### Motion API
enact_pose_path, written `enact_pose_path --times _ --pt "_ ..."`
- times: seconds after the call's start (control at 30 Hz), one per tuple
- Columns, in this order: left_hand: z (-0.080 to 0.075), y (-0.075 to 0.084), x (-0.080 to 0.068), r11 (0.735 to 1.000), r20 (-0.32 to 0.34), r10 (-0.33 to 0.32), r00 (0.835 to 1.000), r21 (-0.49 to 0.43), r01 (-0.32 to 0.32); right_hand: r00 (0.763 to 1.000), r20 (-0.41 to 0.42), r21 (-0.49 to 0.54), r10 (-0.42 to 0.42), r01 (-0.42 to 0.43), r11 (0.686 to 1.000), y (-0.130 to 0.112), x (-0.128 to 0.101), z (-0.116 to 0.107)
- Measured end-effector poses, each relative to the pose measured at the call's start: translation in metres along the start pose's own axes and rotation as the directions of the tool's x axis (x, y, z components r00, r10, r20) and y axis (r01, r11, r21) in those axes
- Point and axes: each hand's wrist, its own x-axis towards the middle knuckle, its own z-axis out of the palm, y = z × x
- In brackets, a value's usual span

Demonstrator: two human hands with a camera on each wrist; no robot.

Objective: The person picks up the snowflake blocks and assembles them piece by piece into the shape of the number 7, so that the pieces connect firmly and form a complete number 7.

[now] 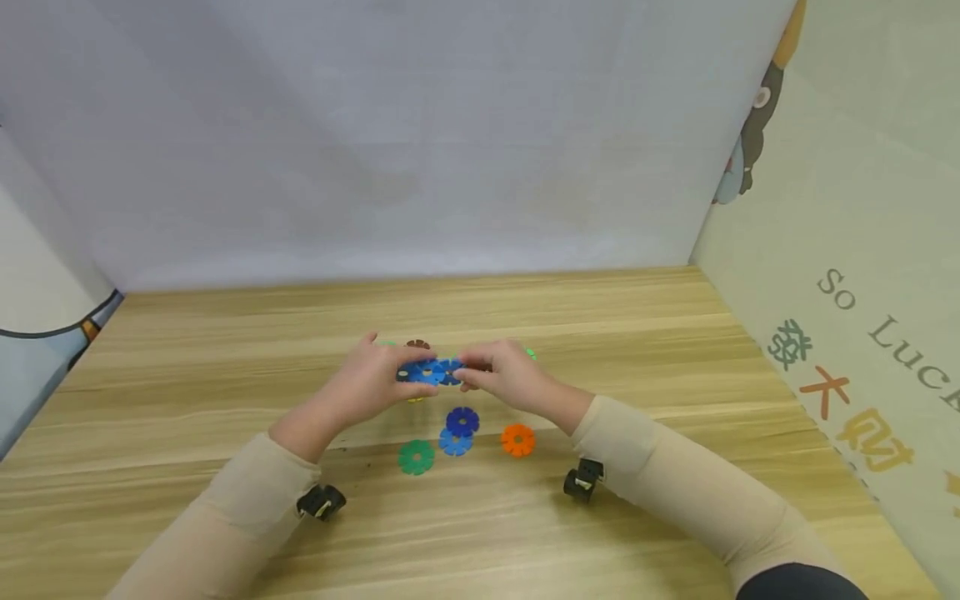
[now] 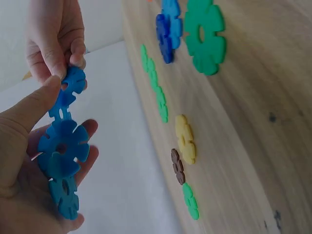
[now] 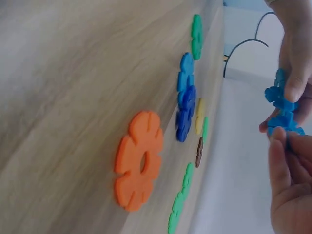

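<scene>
Several blue notched snowflake discs are joined in a short chain, held above the table between the two hands. In the head view my left hand holds the chain's left part. The left wrist view shows the chain along the palm and fingers, with the thumb near its upper part. My right hand pinches the end disc between thumb and fingers. From the right wrist camera, the right fingertips meet the lower end of the chain, partly hiding that disc.
On the wooden table lie an orange disc, a green disc, and a dark blue disc overlapping a light blue one. Farther back are yellow, brown and bright green discs. A pale backdrop stands behind.
</scene>
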Motion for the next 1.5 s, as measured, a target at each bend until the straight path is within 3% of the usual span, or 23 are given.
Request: enact_pose_path --times 0.1,0.2,0.4,0.53,0.7,0.9,1.03,1.1,1.17,1.23,1.27,1.33,1.4,1.5 --pt "0.003 0.000 0.000 1.000 -0.017 -0.011 1.000 -0.014 0.011 0.995 0.016 0.078 0.096 -0.097 0.992 0.003 0.001 -0.002" --pt "0.006 -0.005 0.000 0.999 -0.065 -0.023 0.998 -0.030 0.021 0.980 -0.005 0.199 0.199 -0.194 0.961 0.007 0.003 -0.003" --pt "0.003 -0.019 -0.005 0.998 -0.092 -0.066 0.994 -0.027 0.064 0.962 -0.017 0.283 0.271 -0.255 0.924 0.012 0.004 -0.003" --pt "0.004 -0.012 -0.005 0.994 -0.139 0.046 0.989 0.103 -0.031 0.958 0.012 0.306 0.285 -0.275 0.911 0.012 0.006 -0.001" --pt "0.015 -0.003 -0.001 0.951 -0.192 0.221 0.956 0.260 -0.167 0.947 0.039 0.364 0.319 -0.311 0.878 0.008 0.011 0.006" --pt "0.022 -0.003 0.003 0.929 -0.218 0.252 0.943 0.329 -0.172 0.919 0.050 0.451 0.391 -0.370 0.812 0.006 0.015 0.010" --pt "0.021 -0.004 0.004 0.912 -0.224 0.289 0.931 0.359 -0.197 0.919 0.063 0.464 0.389 -0.372 0.804 0.008 0.019 0.011" --pt "0.021 -0.006 0.004 0.908 -0.217 0.298 0.930 0.364 -0.206 0.929 0.079 0.411 0.361 -0.360 0.837 0.010 0.018 0.011" --pt "0.021 -0.009 0.003 0.909 -0.215 0.289 0.933 0.366 -0.197 0.946 0.118 0.285 0.303 -0.324 0.902 0.013 0.015 0.011" --pt "0.022 -0.012 0.002 0.914 -0.217 0.270 0.938 0.365 -0.178 0.958 0.172 0.073 0.229 -0.244 0.967 0.017 0.010 0.011" --pt "0.022 -0.014 0.001 0.916 -0.217 0.258 0.941 0.364 -0.168 0.959 0.205 -0.037 0.196 -0.192 0.981 0.019 0.007 0.011" --pt "0.021 -0.016 0.000 0.923 -0.217 0.240 0.946 0.353 -0.153 0.955 0.260 -0.207 0.143 -0.089 0.974 0.022 0.001 0.010" --pt "0.021 -0.018 0.000 0.928 -0.213 0.233 0.949 0.339 -0.152 0.952 0.288 -0.318 0.109 -0.012 0.948 0.023 -0.003 0.010" --pt "0.022 -0.020 0.000 0.936 -0.205 0.233 0.950 0.312 -0.162 0.953 0.288 -0.380 0.096 0.021 0.925 0.024 -0.006 0.009"
